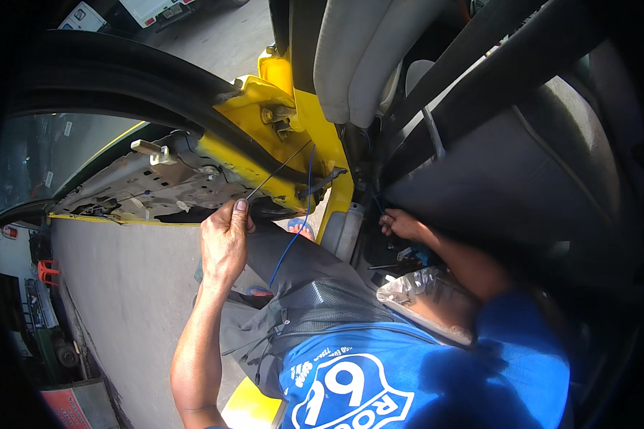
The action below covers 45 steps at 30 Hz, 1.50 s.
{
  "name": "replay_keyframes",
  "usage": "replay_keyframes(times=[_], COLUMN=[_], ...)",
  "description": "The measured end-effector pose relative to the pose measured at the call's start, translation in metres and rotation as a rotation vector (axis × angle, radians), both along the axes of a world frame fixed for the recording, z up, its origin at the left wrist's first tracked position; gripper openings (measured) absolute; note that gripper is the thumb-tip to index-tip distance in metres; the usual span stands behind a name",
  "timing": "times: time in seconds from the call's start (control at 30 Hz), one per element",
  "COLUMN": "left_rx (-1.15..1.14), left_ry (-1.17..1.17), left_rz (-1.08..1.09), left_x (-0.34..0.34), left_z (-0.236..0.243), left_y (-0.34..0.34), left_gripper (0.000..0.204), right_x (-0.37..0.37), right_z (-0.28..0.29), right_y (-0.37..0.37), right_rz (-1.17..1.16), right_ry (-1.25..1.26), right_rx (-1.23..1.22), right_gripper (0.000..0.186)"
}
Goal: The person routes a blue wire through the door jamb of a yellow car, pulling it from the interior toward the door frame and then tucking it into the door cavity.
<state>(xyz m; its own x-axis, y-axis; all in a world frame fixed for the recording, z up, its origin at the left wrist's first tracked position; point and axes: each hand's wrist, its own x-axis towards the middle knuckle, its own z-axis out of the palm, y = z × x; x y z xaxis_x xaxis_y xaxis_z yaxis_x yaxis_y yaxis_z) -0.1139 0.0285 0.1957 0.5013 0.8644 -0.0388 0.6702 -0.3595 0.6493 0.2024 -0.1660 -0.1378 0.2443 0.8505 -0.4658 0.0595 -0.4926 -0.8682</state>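
My left hand [225, 239] is closed around a thin metal rod [279, 170], thumb on top; its tip reaches up to the yellow door frame. Whatever part of it lies inside the fist is hidden. A loose blue wire [300, 232] hangs from the door gap beside the rod's tip and trails over my trouser leg. Low in the shaded cabin, my right hand [401, 223] has its fingers pinched together at a thin bluish wire [377, 196]. The stripped door [172, 186], its inner panel bare with openings, stands open at left.
A grey seat [358, 57] and dark belt straps [465, 79] are at upper right. Crumpled silvery wrapping [426, 289] lies beside my lap near small dark items. A yellow sill [254, 404] is below me; a red chair [48, 272] stands outside at far left.
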Motion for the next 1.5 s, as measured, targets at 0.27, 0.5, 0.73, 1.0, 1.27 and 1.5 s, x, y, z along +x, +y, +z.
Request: replay_keyframes(times=[0.27, 0.5, 0.73, 1.0, 1.27, 1.5], left_rx=[0.202, 0.238, 0.119, 0.101, 0.202, 0.27], left_ry=[0.11, 0.17, 0.028, -0.142, -0.189, -0.236], left_rz=[-0.093, -0.113, -0.172, -0.183, -0.199, -0.126], left_x=[0.004, -0.003, 0.025, 0.041, 0.03, 0.016], left_z=[0.001, -0.013, -0.021, -0.013, -0.002, 0.012], left_y=[0.011, 0.006, -0.004, -0.008, 0.002, 0.006], left_gripper=[0.046, 0.045, 0.029, 0.028, 0.027, 0.026], right_x=[-0.01, -0.043, -0.062, -0.046, -0.056, -0.048], right_z=[0.018, 0.184, 0.25, 0.24, 0.273, 0.313], right_y=[0.022, 0.009, 0.068, 0.07, 0.077, 0.091], right_rz=[-0.073, 0.303, -0.441, -0.564, -0.571, -0.314], right_ry=[0.001, -0.789, -1.059, -1.142, -1.075, -1.334], right_rx=[0.044, 0.031, 0.711, 0.568, 0.689, 0.387], right_gripper=[0.027, 0.028, 0.032, 0.012, 0.011, 0.017])
